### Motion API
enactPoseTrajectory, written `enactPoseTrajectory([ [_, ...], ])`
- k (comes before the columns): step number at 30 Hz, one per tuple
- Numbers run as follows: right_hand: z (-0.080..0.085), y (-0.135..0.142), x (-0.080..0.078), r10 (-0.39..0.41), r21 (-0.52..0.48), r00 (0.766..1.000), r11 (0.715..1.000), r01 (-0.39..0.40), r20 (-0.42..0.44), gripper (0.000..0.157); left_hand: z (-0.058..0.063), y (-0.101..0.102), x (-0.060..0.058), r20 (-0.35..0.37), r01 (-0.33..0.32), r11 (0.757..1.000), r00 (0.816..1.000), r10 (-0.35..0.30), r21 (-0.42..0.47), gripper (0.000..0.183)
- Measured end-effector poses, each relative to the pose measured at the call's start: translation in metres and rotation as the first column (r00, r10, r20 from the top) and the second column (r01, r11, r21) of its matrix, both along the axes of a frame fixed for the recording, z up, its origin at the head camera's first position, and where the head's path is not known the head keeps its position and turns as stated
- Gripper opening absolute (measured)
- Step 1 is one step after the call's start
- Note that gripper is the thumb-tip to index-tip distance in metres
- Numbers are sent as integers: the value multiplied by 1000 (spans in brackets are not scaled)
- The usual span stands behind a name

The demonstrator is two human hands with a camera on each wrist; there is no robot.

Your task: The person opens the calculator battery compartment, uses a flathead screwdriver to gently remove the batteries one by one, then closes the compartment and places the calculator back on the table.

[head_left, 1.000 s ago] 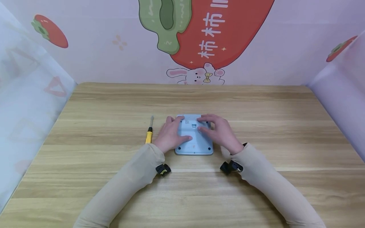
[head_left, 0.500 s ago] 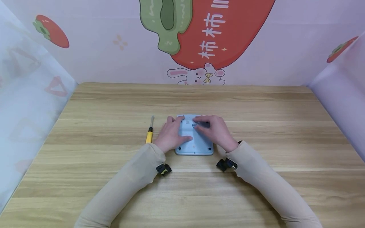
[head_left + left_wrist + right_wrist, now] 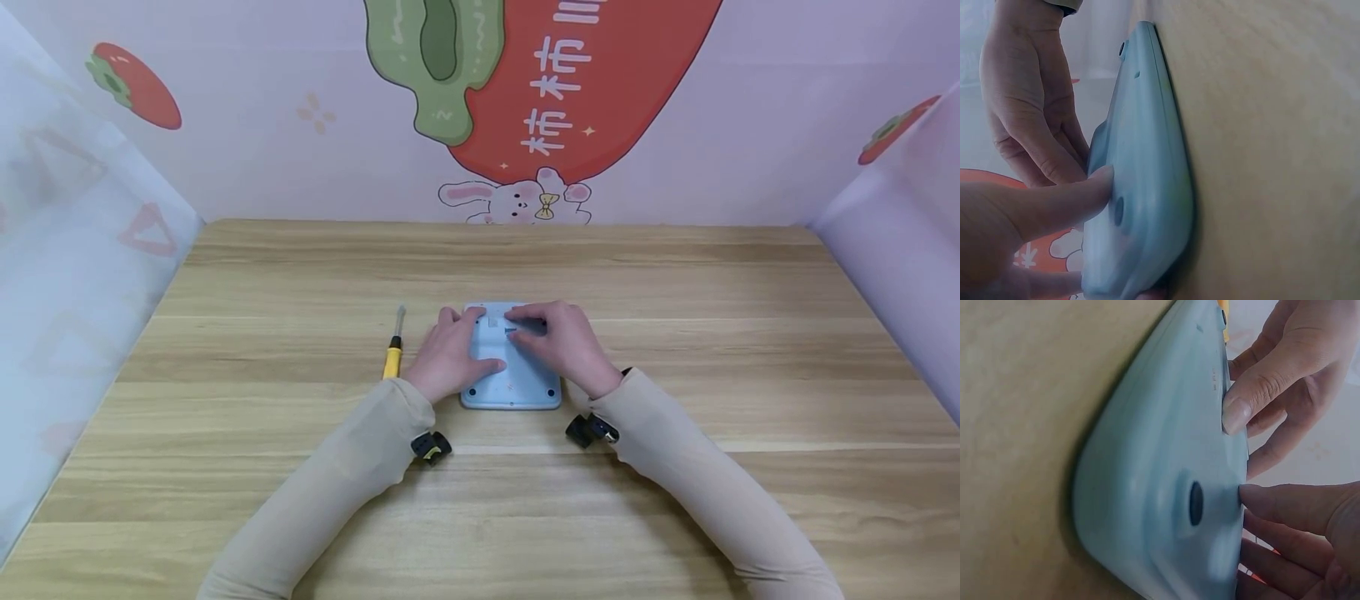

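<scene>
Lying flat mid-way across a light wood-grain tabletop (image 3: pixel 480 517) is a pale-blue, round-cornered plastic device (image 3: pixel 517 368). The left hand (image 3: pixel 444 357) grips its left side, thumb on top; the right hand (image 3: pixel 573 350) touches near its small slot (image 3: pixel 510 331), though whether it pinches anything cannot be told. Left lies a yellow-and-black-handled screwdriver (image 3: pixel 394 342), metal tip pointing far.

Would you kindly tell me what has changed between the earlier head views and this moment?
The right hand has moved slightly leftward over the blue device, bringing its thumb and index finger nearer the device's middle. Nothing was visibly let go. The left hand on the device and the screwdriver stayed as they were.
</scene>
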State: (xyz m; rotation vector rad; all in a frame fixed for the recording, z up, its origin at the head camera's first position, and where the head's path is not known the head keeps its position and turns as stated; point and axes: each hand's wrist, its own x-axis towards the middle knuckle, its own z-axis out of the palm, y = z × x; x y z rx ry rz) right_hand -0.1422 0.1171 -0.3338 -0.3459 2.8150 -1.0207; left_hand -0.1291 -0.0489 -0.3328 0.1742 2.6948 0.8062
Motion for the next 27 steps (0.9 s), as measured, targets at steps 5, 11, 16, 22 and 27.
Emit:
enactPoseTrajectory([
  [5, -1, -1, 1, -1, 5, 1000, 1000, 1, -7, 29, -1, 1, 0, 5, -1, 1000, 1000, 1, 1, 76],
  [11, -1, -1, 1, -1, -1, 1000, 1000, 1, -9, 29, -1, 1, 1, 3, 2, 1000, 1000, -2, 0, 76],
  [16, -1, 1, -1, 4, 8, 1000, 1000, -3, -31, 26, -1, 0, 1, -5, 7, 1000, 1000, -7, -1, 77],
  [22, 0, 3, -2, 66, 35, 997, 997, -64, -38, 30, -2, 0, 1, -9, 5, 1000, 1000, -5, 2, 76],
  [27, 1, 3, -1, 67, 31, 997, 997, -66, -36, 30, -2, 0, 0, -8, 1, 1000, 1000, -1, -8, 75],
])
